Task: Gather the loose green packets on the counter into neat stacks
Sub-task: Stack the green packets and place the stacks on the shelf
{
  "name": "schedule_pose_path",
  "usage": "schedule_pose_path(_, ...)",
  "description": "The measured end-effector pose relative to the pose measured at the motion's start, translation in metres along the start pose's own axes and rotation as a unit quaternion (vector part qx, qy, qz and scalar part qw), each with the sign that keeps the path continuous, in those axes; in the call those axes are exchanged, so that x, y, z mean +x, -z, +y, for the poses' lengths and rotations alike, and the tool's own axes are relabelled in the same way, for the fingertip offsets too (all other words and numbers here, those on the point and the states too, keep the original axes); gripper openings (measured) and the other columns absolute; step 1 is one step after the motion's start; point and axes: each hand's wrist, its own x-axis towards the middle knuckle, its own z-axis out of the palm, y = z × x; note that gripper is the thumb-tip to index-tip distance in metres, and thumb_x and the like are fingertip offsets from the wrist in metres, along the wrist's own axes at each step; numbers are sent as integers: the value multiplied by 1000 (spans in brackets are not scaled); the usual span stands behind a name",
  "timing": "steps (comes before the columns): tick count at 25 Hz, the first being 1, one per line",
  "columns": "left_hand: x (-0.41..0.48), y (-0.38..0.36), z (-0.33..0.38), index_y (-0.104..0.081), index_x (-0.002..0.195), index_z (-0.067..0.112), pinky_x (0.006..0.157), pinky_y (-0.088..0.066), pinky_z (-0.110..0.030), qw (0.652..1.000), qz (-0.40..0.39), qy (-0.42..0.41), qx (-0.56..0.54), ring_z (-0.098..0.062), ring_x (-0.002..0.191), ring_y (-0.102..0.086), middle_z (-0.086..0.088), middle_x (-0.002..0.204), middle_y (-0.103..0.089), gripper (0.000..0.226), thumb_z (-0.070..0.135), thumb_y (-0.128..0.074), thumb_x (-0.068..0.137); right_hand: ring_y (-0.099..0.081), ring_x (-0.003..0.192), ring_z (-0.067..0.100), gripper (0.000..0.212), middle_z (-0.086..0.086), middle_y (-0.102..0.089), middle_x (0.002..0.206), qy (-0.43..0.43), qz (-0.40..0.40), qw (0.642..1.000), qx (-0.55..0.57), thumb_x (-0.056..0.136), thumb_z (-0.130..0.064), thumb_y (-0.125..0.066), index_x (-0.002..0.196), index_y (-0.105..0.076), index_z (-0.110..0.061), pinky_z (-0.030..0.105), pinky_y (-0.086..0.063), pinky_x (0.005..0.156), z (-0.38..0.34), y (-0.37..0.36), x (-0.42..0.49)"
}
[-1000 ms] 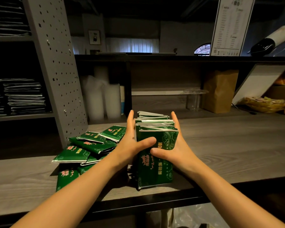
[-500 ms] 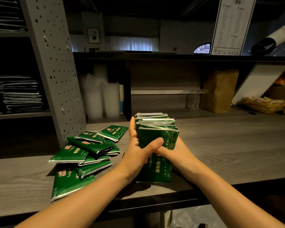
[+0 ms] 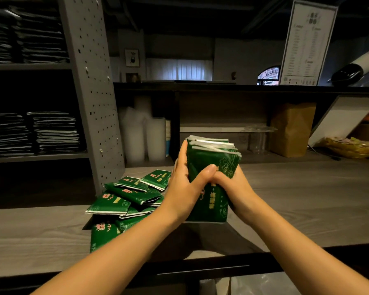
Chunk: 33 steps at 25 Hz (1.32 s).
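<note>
Green packets (image 3: 124,201) lie in a messy heap on the counter (image 3: 307,199), just to the left of your arms, some on top of others. A thick stack (image 3: 215,167) of the same packets stands on end in the middle, close to the front edge of the counter.

Your left hand (image 3: 183,188) lays its fingers up along the left side of the stack and bends the thumb across the front. Your right hand (image 3: 234,186) wraps the right side, and its thumb meets the left thumb on the front. So both hands are closed snugly on the stack and hold nothing else. The bottom edge looks like it rests on the counter, but it is dark down there, so I can't be sure.

These packets look light, thin and soft, with shiny skins. Shiny things slide, so I think the middle ones could slip out if you squeeze too loosely. Hold the stack by its two long sides, low down, and tap it on the counter to line up the edges. The top corners are fanned out a bit. Pick the loose ones up by a flat face, one at a time.
</note>
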Motion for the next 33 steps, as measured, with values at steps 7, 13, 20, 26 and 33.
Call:
schedule_pose_path(7, 8, 65, 73, -10, 145, 46, 105, -42, -43, 985, 7, -93, 144, -10, 130, -42, 7, 146, -29, 107, 59, -69, 56, -71, 80, 23, 60, 16, -68, 106, -58, -75, 979, 182, 68, -19, -71, 125, -56, -6, 31, -58, 63, -73, -64, 23)
schedule_pose_path(13, 6, 129, 143, 8, 144, 47, 92, -51, -31, 983, -1, -87, 161, -4, 116, -55, 15, 132, -44, 127, 57, -75, 48, -70, 87, 23, 63, 15, -68, 113, -51, -141, 973, 176, 68, -29, -71, 126, -56, -11, 34, -59, 69, -123, -123, 41)
schedule_pose_path(20, -4, 181, 200, -13, 135, 54, 93, -51, -39, 960, 122, -162, 190, -16, 115, -56, -1, 130, -45, 112, 57, -75, 42, -69, 91, 24, 60, 16, -67, 115, 16, -207, 964, 164, 73, -29, -68, 128, -54, -9, 33, -59, 74, -175, -186, 64)
schedule_pose_path(26, 7, 220, 240, 4, 148, 33, 69, -53, -13, 968, 104, -178, 142, 9, 90, -63, 12, 114, -52, 110, 6, -74, 75, -69, 89, 21, 56, 13, -69, 111, 29, -250, 960, 121, 74, -33, -68, 123, -57, -11, 32, -58, 78, -211, -230, 93)
schedule_pose_path(33, 47, 268, 306, -6, 147, 40, 92, -51, -43, 970, 186, -145, 54, -18, 98, -67, 1, 115, -64, 121, 33, -80, 51, -62, 111, 19, 59, 3, -67, 119, 86, -289, 953, 18, 79, -57, -55, 123, -60, -19, 37, -47, 99, -274, -264, 146)
